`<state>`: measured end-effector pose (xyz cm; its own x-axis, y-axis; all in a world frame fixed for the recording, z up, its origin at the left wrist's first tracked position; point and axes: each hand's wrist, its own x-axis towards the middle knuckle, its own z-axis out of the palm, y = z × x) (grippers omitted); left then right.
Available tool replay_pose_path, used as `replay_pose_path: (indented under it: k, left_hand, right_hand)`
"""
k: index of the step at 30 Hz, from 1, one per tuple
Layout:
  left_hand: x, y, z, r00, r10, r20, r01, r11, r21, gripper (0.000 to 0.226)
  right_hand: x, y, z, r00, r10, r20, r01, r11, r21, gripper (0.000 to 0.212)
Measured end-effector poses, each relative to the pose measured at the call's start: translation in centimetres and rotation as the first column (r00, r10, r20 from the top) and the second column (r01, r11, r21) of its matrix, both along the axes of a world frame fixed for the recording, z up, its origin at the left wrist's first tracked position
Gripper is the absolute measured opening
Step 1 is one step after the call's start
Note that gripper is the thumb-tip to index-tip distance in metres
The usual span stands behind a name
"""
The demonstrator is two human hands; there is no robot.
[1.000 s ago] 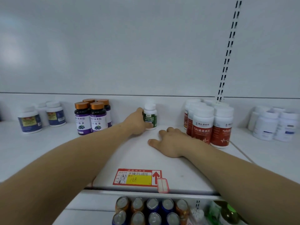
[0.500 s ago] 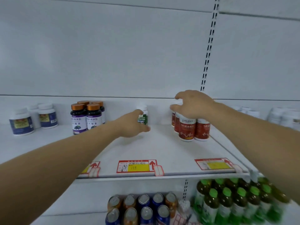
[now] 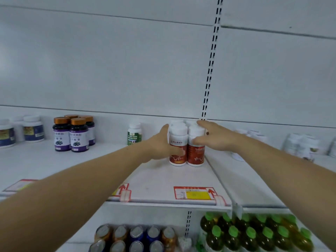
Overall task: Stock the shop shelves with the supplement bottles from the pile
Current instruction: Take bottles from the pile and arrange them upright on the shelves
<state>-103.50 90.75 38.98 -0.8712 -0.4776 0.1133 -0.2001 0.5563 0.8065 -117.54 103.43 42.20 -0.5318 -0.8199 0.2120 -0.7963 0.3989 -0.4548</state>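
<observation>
Two hands bracket a cluster of red-labelled bottles (image 3: 187, 146) standing upright on the white shelf (image 3: 163, 180). The left hand (image 3: 161, 144) lies against the left flank of the cluster, thumb across the front label and fingers reaching behind, where they are hidden; the fingers look fairly straight, pressing, not wrapped. The right hand (image 3: 214, 137) lies against the right flank, fingers spread over the cap and shoulder of the nearest bottle, also pressing with no closed grasp. Only the two front bottles show labels; the rear ones show caps alone, and their count is uncertain.

Left of the left hand, apart from it, stands a single green-labelled bottle (image 3: 134, 134). Further left stand purple-labelled bottles (image 3: 71, 136) with orange caps, and blue-labelled white bottles (image 3: 27, 130), partly cut off by the frame edge. Right of the right hand, white bottles (image 3: 301, 144) are blurred and their labels unreadable. Print on the price tag (image 3: 195, 193) at the shelf lip is illegible. Below the hands, cans (image 3: 136, 237) and green-capped bottles (image 3: 254, 233) are cut off at the bottom edge.
</observation>
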Motion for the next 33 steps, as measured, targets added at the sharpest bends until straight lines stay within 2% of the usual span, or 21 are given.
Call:
replay_pose_path:
  k: [5, 9, 11, 13, 21, 27, 33]
  left_hand:
    - [-1.9, 0.7, -0.8, 0.999, 0.016, -0.042, -0.014, 0.999, 0.041, 0.07]
    - [-2.5, 0.7, -1.5, 0.991, 0.107, -0.078, -0.104, 0.994, 0.045, 0.076]
    - [-2.5, 0.8, -1.5, 0.989, 0.12, -0.084, -0.117, 0.992, 0.044, 0.076]
    - [-2.5, 1.0, -1.3, 0.99, 0.11, -0.084, -0.108, 0.994, 0.027, 0.078]
    - [-2.5, 1.0, -1.4, 0.987, 0.126, -0.1, -0.125, 0.992, 0.017, 0.082]
    - [-2.4, 1.1, -2.0, 0.986, 0.14, -0.09, -0.142, 0.99, -0.01, 0.086]
    - [-2.3, 1.3, -2.1, 0.981, 0.166, -0.098, -0.169, 0.986, -0.017, 0.086]
  right_hand:
    - [-1.7, 0.0, -0.4, 0.988, 0.146, -0.05, -0.147, 0.989, -0.016, 0.053]
    - [-2.1, 0.0, -0.6, 0.98, 0.199, -0.028, -0.2, 0.977, -0.068, 0.059]
    - [-2.2, -0.1, -0.9, 0.975, 0.22, 0.006, -0.218, 0.97, -0.103, 0.054]
    - [-2.3, -0.2, -1.1, 0.976, 0.218, 0.005, -0.215, 0.967, -0.134, 0.047]
    - [-2.3, -0.1, -1.4, 0.987, 0.163, 0.001, -0.161, 0.978, -0.136, 0.064]
    - [-2.1, -0.1, -1.5, 0.988, 0.156, 0.004, -0.154, 0.976, -0.151, 0.039]
    - [-2.0, 0.4, -1.3, 0.991, 0.135, 0.001, -0.133, 0.983, -0.128, 0.071]
